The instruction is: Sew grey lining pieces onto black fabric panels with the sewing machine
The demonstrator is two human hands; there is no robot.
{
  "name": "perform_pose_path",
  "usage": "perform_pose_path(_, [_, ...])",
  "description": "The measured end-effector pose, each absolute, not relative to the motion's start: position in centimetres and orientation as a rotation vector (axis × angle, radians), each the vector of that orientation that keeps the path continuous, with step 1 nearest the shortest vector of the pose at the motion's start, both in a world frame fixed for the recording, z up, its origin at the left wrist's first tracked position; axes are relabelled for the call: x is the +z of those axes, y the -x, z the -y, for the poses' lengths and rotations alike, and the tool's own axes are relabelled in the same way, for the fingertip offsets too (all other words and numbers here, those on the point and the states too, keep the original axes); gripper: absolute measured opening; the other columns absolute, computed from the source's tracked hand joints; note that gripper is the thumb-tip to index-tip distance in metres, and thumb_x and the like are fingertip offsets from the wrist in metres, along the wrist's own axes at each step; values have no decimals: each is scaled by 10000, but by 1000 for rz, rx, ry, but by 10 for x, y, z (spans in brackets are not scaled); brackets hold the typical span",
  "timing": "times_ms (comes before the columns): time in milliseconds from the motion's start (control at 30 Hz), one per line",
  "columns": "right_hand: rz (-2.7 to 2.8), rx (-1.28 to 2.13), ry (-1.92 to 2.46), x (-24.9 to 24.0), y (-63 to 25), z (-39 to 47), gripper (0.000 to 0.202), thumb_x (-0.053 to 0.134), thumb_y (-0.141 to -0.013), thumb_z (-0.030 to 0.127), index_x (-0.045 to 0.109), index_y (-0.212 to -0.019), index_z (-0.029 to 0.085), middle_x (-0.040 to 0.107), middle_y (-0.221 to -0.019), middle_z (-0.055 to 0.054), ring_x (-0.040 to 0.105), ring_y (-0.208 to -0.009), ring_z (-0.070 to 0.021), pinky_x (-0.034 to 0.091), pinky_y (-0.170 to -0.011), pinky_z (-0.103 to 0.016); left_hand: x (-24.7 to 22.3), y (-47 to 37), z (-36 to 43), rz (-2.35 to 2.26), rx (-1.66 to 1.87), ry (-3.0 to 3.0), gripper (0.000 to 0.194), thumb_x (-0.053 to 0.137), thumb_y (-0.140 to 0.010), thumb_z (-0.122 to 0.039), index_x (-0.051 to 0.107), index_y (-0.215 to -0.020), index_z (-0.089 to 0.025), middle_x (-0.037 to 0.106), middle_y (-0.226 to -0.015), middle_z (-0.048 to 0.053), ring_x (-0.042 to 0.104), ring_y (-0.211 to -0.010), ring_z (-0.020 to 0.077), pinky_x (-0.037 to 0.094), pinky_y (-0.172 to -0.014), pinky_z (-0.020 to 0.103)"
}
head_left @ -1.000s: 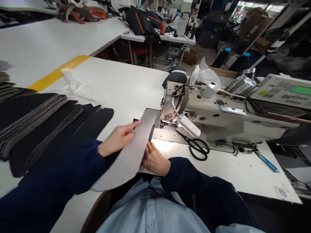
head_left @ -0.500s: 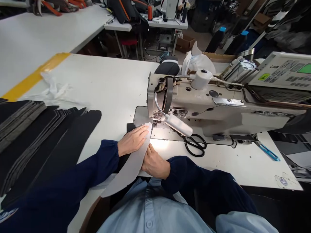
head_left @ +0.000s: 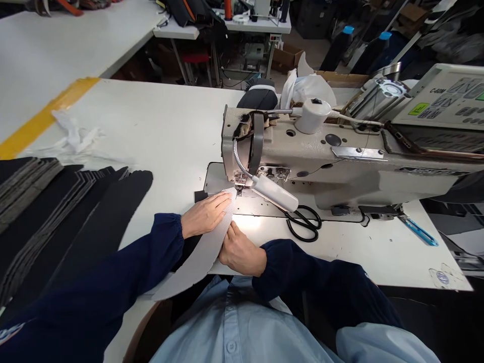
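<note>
A long, curved light grey fabric piece (head_left: 196, 262) runs from the needle area of the sewing machine (head_left: 280, 146) down past the table's front edge. Its upper end lies by the presser foot (head_left: 239, 189). My left hand (head_left: 206, 214) lies flat on the upper part of this piece, fingers stretched out. At the piece's right edge, my right hand (head_left: 240, 249) is closed, with thumb and fingers pinching the fabric. Black fabric (head_left: 192, 244) shows beneath the grey piece and my left hand. Black-handled scissors (head_left: 304, 223) lie right of my hands, their blades partly hidden under the machine's lamp (head_left: 275, 193).
Stacked dark fabric pieces (head_left: 102, 217) cover the table's left side. White scraps (head_left: 77, 136) lie behind them near yellow tape (head_left: 56, 113). A blue cutter (head_left: 419, 231) rests at the right. The machine's control panel (head_left: 442, 101) stands at the far right.
The camera view has shifted slightly. Both hands keep nearly the same places on the grey fabric piece, and its upper end stays at the presser foot.
</note>
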State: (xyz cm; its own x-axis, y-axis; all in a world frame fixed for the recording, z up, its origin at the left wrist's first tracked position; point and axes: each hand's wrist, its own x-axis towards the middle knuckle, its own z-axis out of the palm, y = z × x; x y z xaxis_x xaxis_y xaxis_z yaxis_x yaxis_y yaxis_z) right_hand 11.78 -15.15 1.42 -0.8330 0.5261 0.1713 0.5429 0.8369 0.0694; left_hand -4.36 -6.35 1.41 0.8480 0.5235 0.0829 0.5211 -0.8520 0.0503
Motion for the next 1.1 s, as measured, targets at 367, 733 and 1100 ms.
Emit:
perform_pose_path(367, [2966,-153,951,18,-129,144,298,526,-844,125,703,-1067,38,681,-1029,-267,634,-991,-366,451,-918,-599,13,25,53,-868,176,-2960,411,330,-948,-181,537,-1284,-64,551,-1355,154,431,-1342,238,404,-1114,373])
perform_pose_path(733, [3084,-170,872,42,-130,149,247,533,-859,124,718,-1011,65,700,-971,-228,645,-922,-356,473,-805,-578,31,42,60,-634,-56,-2902,443,394,-873,-96,517,-1298,-95,523,-1394,124,396,-1366,227,333,-1151,368])
perform_pose_path(1100, [2954,58,589,53,-121,195,165,503,-811,59,667,-831,75,669,-667,-147,624,-641,-238,459,-554,-363,71,57,117,-494,-337,-2857,428,549,-820,-172,534,-1247,-150,529,-1347,159,479,-1278,270,397,-1067,390])
